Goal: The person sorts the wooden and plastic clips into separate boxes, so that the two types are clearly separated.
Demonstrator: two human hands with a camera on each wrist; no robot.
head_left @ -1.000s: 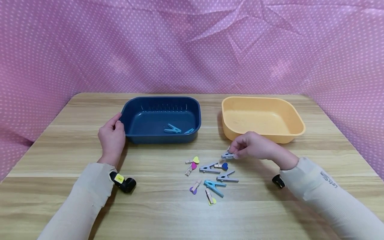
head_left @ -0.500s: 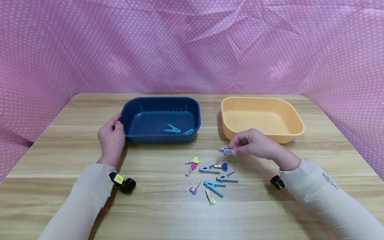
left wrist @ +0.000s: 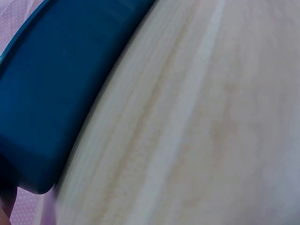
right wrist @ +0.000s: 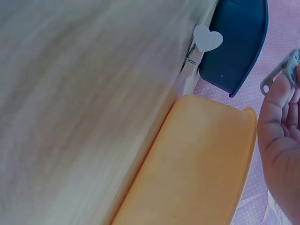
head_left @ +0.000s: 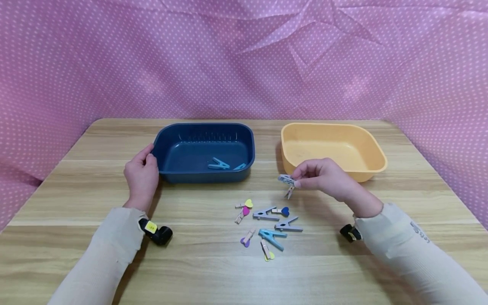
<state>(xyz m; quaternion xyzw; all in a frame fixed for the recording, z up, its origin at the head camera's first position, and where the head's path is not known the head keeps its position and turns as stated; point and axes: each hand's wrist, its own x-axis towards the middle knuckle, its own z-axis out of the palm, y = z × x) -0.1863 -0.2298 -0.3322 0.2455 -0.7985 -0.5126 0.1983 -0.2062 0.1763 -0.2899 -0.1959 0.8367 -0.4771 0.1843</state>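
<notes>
In the head view my right hand pinches a grey plastic clothespin between thumb and fingers, raised in front of the yellow bin. Just below that clip shows a small wooden clothespin. From the right wrist, a heart-topped wooden clothespin appears apart from the held grey clothespin. My left hand touches the left side of the dark blue bin, index finger extended along its rim; the other fingers are mostly hidden. Light blue clothespins lie inside this bin.
On the wooden table lie two grey clothespins, a light blue clothespin and several small wooden heart clothespins, among them a purple one and a dark blue one. A pink dotted curtain hangs behind.
My right hand has lifted the grey clothespin up from near the pile toward the yellow bin's front, and the small wooden clothespin below it has come into view. The left hand stays put.
</notes>
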